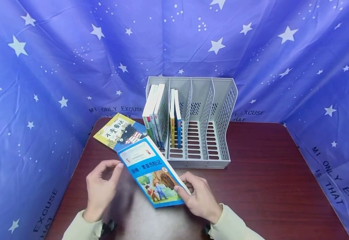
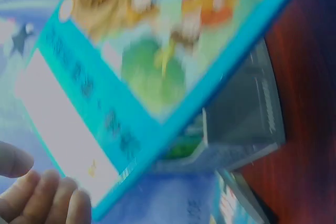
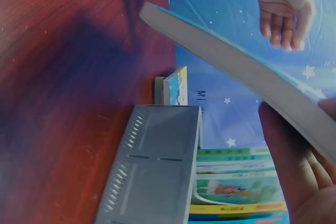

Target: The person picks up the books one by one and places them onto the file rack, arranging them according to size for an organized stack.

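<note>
In the head view my right hand (image 1: pixel 201 196) grips a blue book (image 1: pixel 150 173) by its lower right corner, thumb on the cover and fingers beneath. The cover shows two cartoon children by a tree, and the book slants above the table. My left hand (image 1: pixel 103 186) hovers just left of the book with thumb and fingertips close together, holding nothing. In the right wrist view the book's white page edge (image 3: pixel 236 66) faces the camera. A yellow and blue book (image 1: pixel 120 131) lies on the table behind, partly covered by the held one.
A grey file rack (image 1: pixel 209 163) with four slots stands at the table's back. Several books (image 1: pixel 154 113) lean upright in its leftmost slot; a yellow-spined book (image 1: pixel 172 126) and a blue-spined book (image 1: pixel 179 130) stand in the second. A starry blue curtain (image 1: pixel 180 40) surrounds the dark red table (image 1: pixel 261 173).
</note>
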The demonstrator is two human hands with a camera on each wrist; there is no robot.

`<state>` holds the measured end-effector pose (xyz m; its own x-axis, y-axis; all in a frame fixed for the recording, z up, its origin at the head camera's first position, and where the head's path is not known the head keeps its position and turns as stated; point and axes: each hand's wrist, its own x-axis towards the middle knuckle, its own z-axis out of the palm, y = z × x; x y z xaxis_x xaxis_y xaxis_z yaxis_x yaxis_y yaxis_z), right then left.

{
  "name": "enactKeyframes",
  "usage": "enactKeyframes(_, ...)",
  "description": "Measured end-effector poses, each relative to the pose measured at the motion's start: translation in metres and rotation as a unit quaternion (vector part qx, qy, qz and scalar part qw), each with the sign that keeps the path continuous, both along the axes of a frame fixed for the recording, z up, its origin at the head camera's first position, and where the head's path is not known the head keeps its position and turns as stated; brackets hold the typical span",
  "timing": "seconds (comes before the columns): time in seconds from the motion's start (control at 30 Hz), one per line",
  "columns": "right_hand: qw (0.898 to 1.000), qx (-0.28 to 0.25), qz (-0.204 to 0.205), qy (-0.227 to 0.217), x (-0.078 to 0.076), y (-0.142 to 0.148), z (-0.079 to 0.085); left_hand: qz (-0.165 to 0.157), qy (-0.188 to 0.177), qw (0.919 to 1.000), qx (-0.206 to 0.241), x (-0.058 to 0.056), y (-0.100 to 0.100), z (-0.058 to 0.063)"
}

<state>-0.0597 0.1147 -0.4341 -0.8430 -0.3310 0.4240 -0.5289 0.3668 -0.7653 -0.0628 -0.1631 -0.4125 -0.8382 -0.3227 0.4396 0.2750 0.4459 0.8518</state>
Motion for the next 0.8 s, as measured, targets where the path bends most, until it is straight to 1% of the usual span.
enactKeyframes(0.03,1.000,0.005,-0.008,0.020,0.001,0.000,0.001,-0.009,-0.002,0.9999,0.003,0.003,0.005,0.002)
enactKeyframes(0.1,0.997,0.011,-0.017,0.068,0.002,-0.002,0.004,-0.039,-0.011,0.9988,0.026,0.007,0.013,0.007)
enactKeyframes(0.2,0.988,0.012,-0.017,0.150,0.001,-0.006,0.009,-0.086,-0.013,0.9938,0.069,0.013,0.024,0.018)
enactKeyframes(0.23,0.983,0.014,-0.015,0.184,0.001,-0.007,0.011,-0.101,-0.009,0.9910,0.087,0.015,0.027,0.022)
enactKeyframes(0.3,0.967,0.026,-0.015,0.254,-0.001,-0.010,0.014,-0.131,0.008,0.9833,0.126,0.018,0.032,0.029)
enactKeyframes(0.33,0.957,0.035,-0.016,0.286,-0.002,-0.012,0.016,-0.141,0.016,0.9794,0.144,0.020,0.034,0.033)
enactKeyframes(0.4,0.938,0.056,-0.022,0.342,-0.003,-0.015,0.018,-0.147,0.026,0.9733,0.174,0.022,0.038,0.038)
enactKeyframes(0.43,0.927,0.067,-0.027,0.368,-0.004,-0.016,0.020,-0.145,0.027,0.9709,0.189,0.023,0.040,0.040)
enactKeyframes(0.5,0.908,0.083,-0.037,0.408,-0.004,-0.019,0.022,-0.122,0.013,0.9696,0.212,0.024,0.043,0.043)
enactKeyframes(0.57,0.891,0.094,-0.045,0.441,-0.005,-0.022,0.024,-0.090,-0.017,0.9686,0.231,0.024,0.047,0.045)
enactKeyframes(0.63,0.878,0.098,-0.049,0.466,-0.006,-0.026,0.026,-0.061,-0.054,0.9622,0.260,0.023,0.050,0.046)
enactKeyframes(0.7,0.870,0.103,-0.048,0.479,-0.006,-0.030,0.025,-0.039,-0.082,0.9529,0.289,0.022,0.053,0.045)
enactKeyframes(0.77,0.868,0.107,-0.045,0.482,-0.005,-0.032,0.022,-0.025,-0.099,0.9430,0.317,0.020,0.055,0.043)
enactKeyframes(0.8,0.868,0.109,-0.044,0.482,-0.004,-0.033,0.020,-0.020,-0.104,0.9396,0.325,0.020,0.055,0.042)
